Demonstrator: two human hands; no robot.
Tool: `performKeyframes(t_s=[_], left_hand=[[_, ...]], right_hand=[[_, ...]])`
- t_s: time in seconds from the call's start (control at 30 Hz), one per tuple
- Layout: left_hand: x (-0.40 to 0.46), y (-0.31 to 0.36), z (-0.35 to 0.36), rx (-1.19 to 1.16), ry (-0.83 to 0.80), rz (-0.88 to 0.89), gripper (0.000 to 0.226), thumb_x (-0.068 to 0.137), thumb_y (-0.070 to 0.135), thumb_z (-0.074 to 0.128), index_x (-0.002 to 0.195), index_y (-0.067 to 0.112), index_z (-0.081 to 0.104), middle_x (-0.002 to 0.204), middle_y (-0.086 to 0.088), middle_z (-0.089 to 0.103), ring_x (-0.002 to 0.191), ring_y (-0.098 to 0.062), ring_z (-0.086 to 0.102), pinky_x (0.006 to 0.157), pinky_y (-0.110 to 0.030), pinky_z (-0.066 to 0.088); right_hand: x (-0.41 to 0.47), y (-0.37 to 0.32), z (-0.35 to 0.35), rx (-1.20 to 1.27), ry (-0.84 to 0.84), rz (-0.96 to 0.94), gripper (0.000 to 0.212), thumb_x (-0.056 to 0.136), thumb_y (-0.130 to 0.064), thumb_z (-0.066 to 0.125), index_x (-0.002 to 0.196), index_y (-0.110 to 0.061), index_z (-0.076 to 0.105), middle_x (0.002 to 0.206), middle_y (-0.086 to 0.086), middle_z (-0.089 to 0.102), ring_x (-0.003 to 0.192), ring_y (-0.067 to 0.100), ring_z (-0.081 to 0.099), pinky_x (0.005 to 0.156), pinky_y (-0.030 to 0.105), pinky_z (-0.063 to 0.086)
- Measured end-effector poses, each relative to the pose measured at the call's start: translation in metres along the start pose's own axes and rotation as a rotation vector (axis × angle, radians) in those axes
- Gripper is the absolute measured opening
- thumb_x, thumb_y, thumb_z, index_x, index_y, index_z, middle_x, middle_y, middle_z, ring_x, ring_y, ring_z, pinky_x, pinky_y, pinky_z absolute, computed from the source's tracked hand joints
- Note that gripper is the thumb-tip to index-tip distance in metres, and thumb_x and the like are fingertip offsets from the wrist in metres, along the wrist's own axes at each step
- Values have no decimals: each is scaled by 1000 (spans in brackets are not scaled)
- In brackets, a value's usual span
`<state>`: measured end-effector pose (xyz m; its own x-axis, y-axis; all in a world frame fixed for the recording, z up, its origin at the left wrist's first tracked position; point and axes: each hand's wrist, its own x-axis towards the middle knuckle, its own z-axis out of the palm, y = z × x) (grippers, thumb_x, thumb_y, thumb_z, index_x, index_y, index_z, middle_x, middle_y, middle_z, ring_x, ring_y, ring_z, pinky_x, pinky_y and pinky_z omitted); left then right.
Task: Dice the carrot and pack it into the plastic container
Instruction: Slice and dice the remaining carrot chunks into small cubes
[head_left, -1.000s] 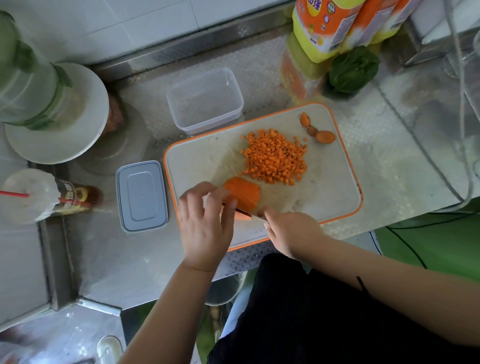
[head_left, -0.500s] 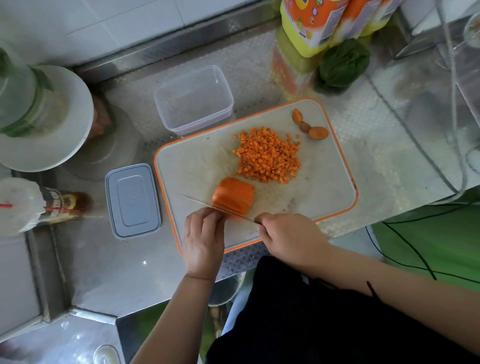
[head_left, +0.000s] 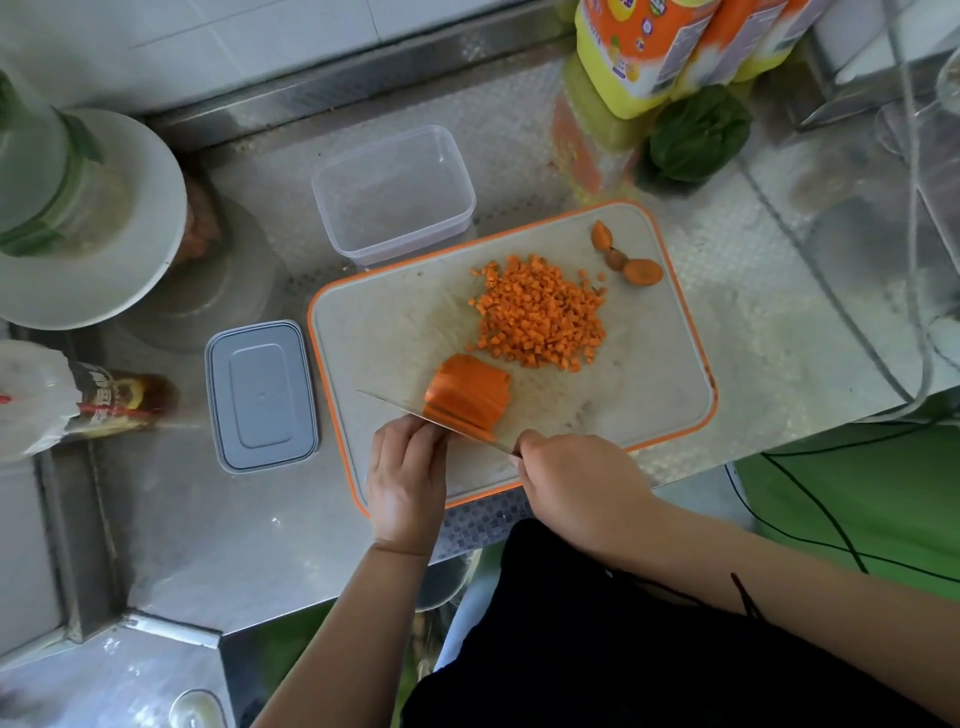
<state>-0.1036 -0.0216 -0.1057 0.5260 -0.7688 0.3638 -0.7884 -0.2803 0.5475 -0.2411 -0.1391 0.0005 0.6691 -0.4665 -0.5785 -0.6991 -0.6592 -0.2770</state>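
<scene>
Near board edge: right hand (head_left: 576, 488) grips knife (head_left: 415, 413) across carrot stack (head_left: 467, 395). Left hand (head_left: 410, 467), fingers curled, steadies it just beside the blade. Risks: nicked fingertips; slices sliding apart.

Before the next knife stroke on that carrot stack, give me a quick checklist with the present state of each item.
1. Right hand grips the knife handle: ok.
2. Blade set against the near side of the sliced carrot stack: ok.
3. Left hand fingertips out of the blade's path: cannot tell; its curled fingers sit right at the blade, beside the stack.
4. Stack lies on the cutting board, with room around it: ok.
5. Diced carrot pile apart from the cut line: ok.
6. Plastic container open and ready beyond the board, its lid off, left of the board: ok.
</scene>
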Motion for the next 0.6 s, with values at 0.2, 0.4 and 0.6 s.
performKeyframes(t_s=[0.2,0.4,0.6], left_hand=[[-1,-3,2,-27,-18,-30,12,85,-3,66,95,4,65,94,-15,65,91,-28,55,93,-12,34],[-1,-2,3,-15,-19,-32,10,89,1,62,94,2,70,96,-14,67,94,-26,56,94,-12,34],[-3,-5,6,-28,-19,-33,11,89,2,63,97,6,68,97,-13,66,94,-27,57,88,-16,39]], right_hand=[[-2,-14,-12,-26,-32,28,5,96,-9,44,94,-12,47,59,-1,31,48,15,26,42,28,15],[9,-17,-11,-4,-43,17,9,94,-5,45,100,-7,52,60,0,31,50,18,31,42,27,19],[15,-18,-8,2,-42,7,15,89,1,47,101,-4,54,67,4,42,64,26,45,55,32,37]])
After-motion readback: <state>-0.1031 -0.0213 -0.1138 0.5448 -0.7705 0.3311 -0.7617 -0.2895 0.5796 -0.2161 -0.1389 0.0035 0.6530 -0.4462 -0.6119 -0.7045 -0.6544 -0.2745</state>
